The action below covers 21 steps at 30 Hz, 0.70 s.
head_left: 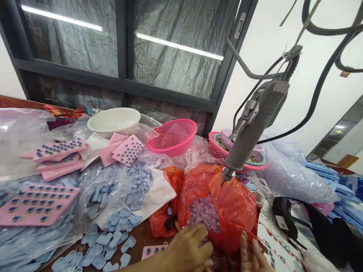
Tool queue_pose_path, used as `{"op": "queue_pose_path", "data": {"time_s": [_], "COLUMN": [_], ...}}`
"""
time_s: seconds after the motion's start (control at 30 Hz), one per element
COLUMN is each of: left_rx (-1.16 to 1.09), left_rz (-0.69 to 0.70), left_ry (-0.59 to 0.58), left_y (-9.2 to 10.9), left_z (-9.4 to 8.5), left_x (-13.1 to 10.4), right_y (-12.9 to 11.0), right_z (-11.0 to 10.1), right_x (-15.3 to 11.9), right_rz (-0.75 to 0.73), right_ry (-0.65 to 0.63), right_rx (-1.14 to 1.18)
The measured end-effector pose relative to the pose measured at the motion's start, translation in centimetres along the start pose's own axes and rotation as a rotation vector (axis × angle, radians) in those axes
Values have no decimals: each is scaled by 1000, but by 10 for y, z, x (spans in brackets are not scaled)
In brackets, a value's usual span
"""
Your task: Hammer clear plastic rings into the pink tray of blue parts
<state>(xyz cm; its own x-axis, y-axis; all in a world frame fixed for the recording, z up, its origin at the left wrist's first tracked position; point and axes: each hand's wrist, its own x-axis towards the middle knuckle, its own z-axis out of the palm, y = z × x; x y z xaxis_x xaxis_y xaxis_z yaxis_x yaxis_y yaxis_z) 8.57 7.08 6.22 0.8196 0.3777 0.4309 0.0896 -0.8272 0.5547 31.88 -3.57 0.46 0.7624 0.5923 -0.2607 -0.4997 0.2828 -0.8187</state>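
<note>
Down at the bottom edge we see both hands at an orange plastic bag (224,206) that sits on the table, just below a hanging electric screwdriver (256,121) whose tip points at the bag's top. Our left hand (188,247) is curled against the bag's lower left side, knuckles up, fingers bent in toward a bulge of small clear purple pieces (204,216) showing through the plastic; whether it pinches anything we cannot tell. Our right hand (252,255) rests at the bag's lower right with fingers stretched out and loose, touching the plastic, gripping nothing that we can see. To the left lie clear bags of pale blue plastic parts (119,204), some spilled loose on the wood, and pink trays (38,204) studded with blue pieces. Behind stand a white bowl (113,121), a pink basket (172,136) and a second basket (218,148) with small metal bits. A black strap (286,217) lies at the right.
</note>
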Motion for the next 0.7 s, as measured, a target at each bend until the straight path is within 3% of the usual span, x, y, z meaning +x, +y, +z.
{"op": "queue_pose_path", "data": {"time_s": [0.07,0.13,0.2,0.33,0.47,0.6,0.7], "left_rx": [200,221,135,1,-94,-168,-211], "left_rz": [-157,-431,-552,-540,-542,-569,-551], "left_ry": [-39,79,157,202,294,379,423], "left_y": [-15,-38,-63,-93,-110,-126,-133], "left_z": [5,4,3,11,21,25,28], "left_x": [5,12,18,34,57,80,93], "right_y": [2,10,23,46,48,41,39], "right_z": [5,14,25,51,64,61,60], "right_x": [3,-1,-11,-36,-46,-36,-24], "right_rz": [3,-37,-138,-440,-639,-725,-706], "right_ry": [47,98,122,110,183,226,202], "right_rx": [35,25,-46,-330,-680,-870,-929]}}
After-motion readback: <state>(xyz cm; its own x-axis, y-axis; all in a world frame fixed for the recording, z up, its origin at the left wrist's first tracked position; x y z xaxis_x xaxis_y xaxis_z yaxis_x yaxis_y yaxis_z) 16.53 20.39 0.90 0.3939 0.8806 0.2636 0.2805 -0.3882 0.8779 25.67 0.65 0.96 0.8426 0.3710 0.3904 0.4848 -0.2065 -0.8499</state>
